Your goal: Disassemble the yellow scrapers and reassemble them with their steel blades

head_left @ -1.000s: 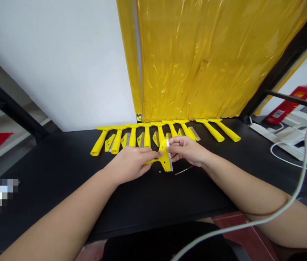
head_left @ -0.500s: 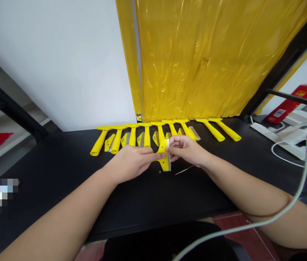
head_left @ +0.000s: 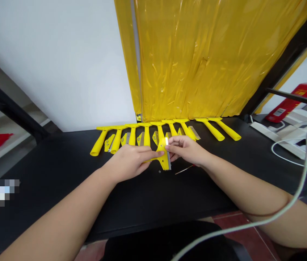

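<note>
Between my two hands is a yellow scraper (head_left: 164, 160) with a metal blade strip along its right edge. My left hand (head_left: 131, 159) is wrapped round its handle, the index finger laid along the head. The fingers of my right hand (head_left: 184, 149) pinch the blade edge near its upper end. Beneath my right hand lies a thin screwdriver (head_left: 184, 169) with a red handle partly hidden. A tiny nut (head_left: 159, 172) rests on the black table (head_left: 153, 197) just below the scraper.
Several yellow scraper handles (head_left: 99, 143) line the back of the table, with small yellow blade heads (head_left: 109, 143) among them. A yellow plastic sheet (head_left: 191, 65) hangs behind. To the right are a red bottle (head_left: 291, 99), white power strips (head_left: 278, 139) and a white cable (head_left: 304, 174) crossing over my right forearm.
Almost nothing differs. My left index finger has drawn back slightly to the left on the scraper head, and both hands keep hold of the scraper.
</note>
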The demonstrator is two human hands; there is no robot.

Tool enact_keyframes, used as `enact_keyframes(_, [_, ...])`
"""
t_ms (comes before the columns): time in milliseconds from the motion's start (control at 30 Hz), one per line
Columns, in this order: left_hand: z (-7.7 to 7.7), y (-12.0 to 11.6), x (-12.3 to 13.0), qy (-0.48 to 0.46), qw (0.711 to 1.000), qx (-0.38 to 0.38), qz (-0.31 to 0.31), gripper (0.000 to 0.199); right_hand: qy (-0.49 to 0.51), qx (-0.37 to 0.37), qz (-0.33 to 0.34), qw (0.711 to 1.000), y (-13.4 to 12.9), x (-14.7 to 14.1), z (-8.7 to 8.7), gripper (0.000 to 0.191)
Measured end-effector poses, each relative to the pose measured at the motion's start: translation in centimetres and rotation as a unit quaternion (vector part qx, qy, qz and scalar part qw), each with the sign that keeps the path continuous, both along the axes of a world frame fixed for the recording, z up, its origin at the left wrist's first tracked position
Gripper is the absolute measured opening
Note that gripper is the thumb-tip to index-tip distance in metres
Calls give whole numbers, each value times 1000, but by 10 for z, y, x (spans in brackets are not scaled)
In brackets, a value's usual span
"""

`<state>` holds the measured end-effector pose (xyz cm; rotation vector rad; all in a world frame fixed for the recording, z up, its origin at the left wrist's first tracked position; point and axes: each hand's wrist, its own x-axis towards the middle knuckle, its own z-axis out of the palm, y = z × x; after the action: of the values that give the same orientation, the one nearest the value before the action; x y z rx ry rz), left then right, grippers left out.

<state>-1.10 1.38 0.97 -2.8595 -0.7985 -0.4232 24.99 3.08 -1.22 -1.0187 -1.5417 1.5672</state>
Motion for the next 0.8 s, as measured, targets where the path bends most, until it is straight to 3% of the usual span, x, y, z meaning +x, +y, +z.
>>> enact_keyframes(67, [1, 0, -2, -8, 1000, 3, 3, 41, -31, 24, 0, 999, 1, 4, 2, 23])
enact_keyframes(133, [3, 1, -4, -10, 1000, 1, 11, 41, -106, 100, 10, 989, 2, 10, 4, 19])
enact_keyframes(267, [6, 2, -8, -13, 999, -6, 35, 40, -313, 262, 99, 907, -1, 22, 8, 11])
enact_keyframes(367, [7, 2, -9, -12, 999, -10, 46, 40, -355, 275, 134, 883, -3, 23, 8, 16])
enact_keyframes(600, [6, 3, -8, -8, 998, -23, 55, 41, -398, 321, 137, 848, -9, 13, 5, 13])
enact_keyframes(700, [6, 3, -7, -3, 998, -20, 52, 39, -398, 322, 120, 851, -8, 14, 4, 11])
enact_keyframes(800, [7, 2, -6, 6, 999, -22, 42, 39, -292, 299, 40, 907, -4, 16, 3, 6])
